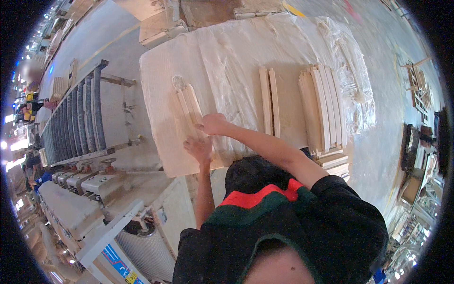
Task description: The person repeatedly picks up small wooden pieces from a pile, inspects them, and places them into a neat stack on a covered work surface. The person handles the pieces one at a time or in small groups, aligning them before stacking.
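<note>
Black sleeves lead to both hands on the wooden slats (189, 111), which run lengthwise away on the counter (156, 85) — left hand (198, 149) flat at their near end, right hand (213, 124) gripping just beyond.

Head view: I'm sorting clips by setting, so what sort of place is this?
Probably a woodworking shop: pale wooden slats stacked on a plastic-covered worktable, a grey roller conveyor beside it, and both hands, left hand and right hand, on loose slats.
</note>
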